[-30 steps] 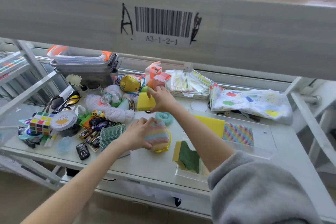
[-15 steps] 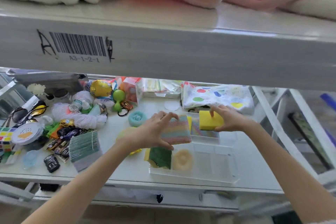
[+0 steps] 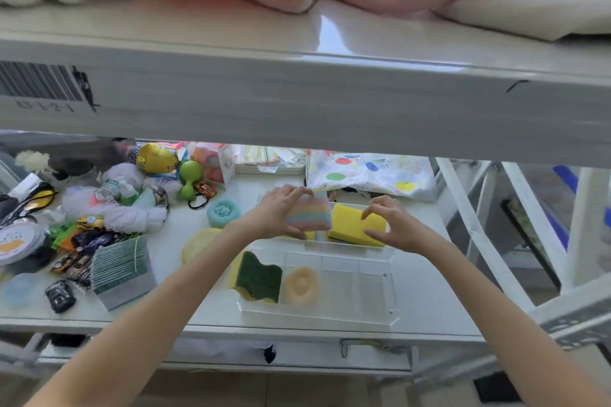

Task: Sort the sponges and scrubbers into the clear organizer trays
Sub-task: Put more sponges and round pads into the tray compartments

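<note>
My left hand (image 3: 281, 211) grips a pastel rainbow-striped sponge (image 3: 309, 215) over the far clear tray. My right hand (image 3: 393, 225) touches a yellow sponge (image 3: 355, 225) lying in that far tray, fingers curled on its near and far edges. The near clear organizer tray (image 3: 373, 291) holds a green-and-yellow scourer (image 3: 259, 277) in its left compartment and a round beige scrubber (image 3: 301, 286) beside it. A teal mesh scrubber (image 3: 223, 213) and a yellow mesh scrubber (image 3: 198, 243) lie on the shelf left of the trays.
A heap of toys, yarn, bottles and small cars (image 3: 99, 208) covers the shelf's left side, with a striped green pad (image 3: 120, 269) near the front. A spotted cloth (image 3: 370, 175) lies at the back right. The upper shelf (image 3: 297, 92) carries pink blankets overhead.
Both hands moved farther back over the far tray. The yellow sponge went down into the tray, and the striped sponge came up beside it.
</note>
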`<state>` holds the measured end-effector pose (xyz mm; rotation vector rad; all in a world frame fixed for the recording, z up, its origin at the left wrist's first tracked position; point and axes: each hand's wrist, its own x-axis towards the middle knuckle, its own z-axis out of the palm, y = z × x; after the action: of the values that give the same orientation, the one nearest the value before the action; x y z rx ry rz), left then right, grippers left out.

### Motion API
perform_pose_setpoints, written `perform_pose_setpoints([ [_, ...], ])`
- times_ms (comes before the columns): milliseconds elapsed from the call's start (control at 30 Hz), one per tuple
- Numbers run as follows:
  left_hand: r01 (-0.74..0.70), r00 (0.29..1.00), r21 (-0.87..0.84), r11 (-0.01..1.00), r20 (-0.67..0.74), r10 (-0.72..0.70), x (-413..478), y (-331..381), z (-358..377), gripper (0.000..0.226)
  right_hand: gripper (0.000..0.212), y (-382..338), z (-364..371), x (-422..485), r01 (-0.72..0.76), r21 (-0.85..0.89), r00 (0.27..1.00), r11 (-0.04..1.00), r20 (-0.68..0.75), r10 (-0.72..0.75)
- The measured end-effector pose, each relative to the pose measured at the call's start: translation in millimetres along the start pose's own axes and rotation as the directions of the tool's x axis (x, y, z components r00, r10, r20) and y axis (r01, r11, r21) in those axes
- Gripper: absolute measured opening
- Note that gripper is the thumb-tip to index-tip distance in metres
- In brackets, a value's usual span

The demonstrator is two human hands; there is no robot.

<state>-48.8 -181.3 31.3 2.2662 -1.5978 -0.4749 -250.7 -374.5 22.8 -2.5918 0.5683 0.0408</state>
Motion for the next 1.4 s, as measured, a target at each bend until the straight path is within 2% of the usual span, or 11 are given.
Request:
perform_pose_setpoints([
  [100, 0.013, 0.998, 0.025, 1.000, 0.055, -0.014, 8.6, -5.7, 8.7, 0.081, 0.023, 2.1, -2.8, -5.9, 0.010, 0.005, 1.000, 1.000, -0.009, -0.010],
  [200, 0.038, 0.995, -0.056, 0.998, 0.092, -0.033, 4.2, -11.3, 17.3, 0.081, 0.020, 1.1, -6.2, -9.7, 0.020, 0.014, 1.000, 1.000, -0.017, -0.019],
  [333, 0.070, 0.995, -0.187, 0.980, -0.057, -0.082, -14.7, -26.9, 9.3, 0.069, 0.019, -16.2, -9.9, -0.5, 0.053, 0.009, 0.998, 0.999, -0.033, -0.052],
  [467, 0.229, 0.946, -0.137, 0.964, -0.201, -0.253, -44.5, -75.5, -4.0, 0.043, 0.021, -56.6, -3.7, 24.9, 0.101, -0.010, 0.994, 0.995, -0.039, -0.101],
  [533, 0.376, 0.913, -0.086, 0.923, -0.135, -0.385, -60.9, -105.4, -5.5, 0.045, 0.023, -83.5, 4.2, 42.3, 0.134, -0.012, 0.991, 0.991, -0.011, -0.134],
  [633, 0.494, 0.865, 0.050, 0.868, 0.073, -0.496, -82.4, -132.0, 2.0, 0.070, 0.026, -126.6, 21.1, 73.3, 0.169, -0.036, 0.985, 0.985, 0.034, -0.167],
  [767, 0.461, 0.868, 0.030, 0.887, 0.193, -0.458, -98.3, -144.4, 27.1, 0.104, 0.030, -178.0, 57.7, 114.7, 0.216, -0.098, 0.975, 0.971, 0.081, -0.209],
  [867, 0.412, 0.906, -0.007, 0.911, 0.106, -0.409, -101.9, -149.8, 41.2, 0.093, 0.034, -205.4, 87.7, 137.0, 0.219, -0.124, 0.971, 0.968, 0.123, -0.204],
  [1000, 0.446, 0.894, 0.019, 0.895, 0.046, -0.446, -103.0, -152.4, 40.3, 0.081, 0.040, -221.2, 122.3, 159.6, 0.188, -0.189, 0.969, 0.964, 0.194, -0.151],
  [1233, 0.413, 0.909, -0.029, 0.910, 0.071, -0.411, -129.1, -157.3, 46.5, 0.091, 0.063, -222.6, 172.0, 187.1, 0.088, -0.226, 0.969, 0.970, 0.247, -0.031],
  [1400, 0.407, 0.913, -0.071, 0.911, 0.015, -0.407, -139.3, -155.7, 40.4, 0.105, 0.047, -228.0, 182.8, 194.7, 0.059, -0.201, 0.985, 0.978, 0.170, -0.025],
])
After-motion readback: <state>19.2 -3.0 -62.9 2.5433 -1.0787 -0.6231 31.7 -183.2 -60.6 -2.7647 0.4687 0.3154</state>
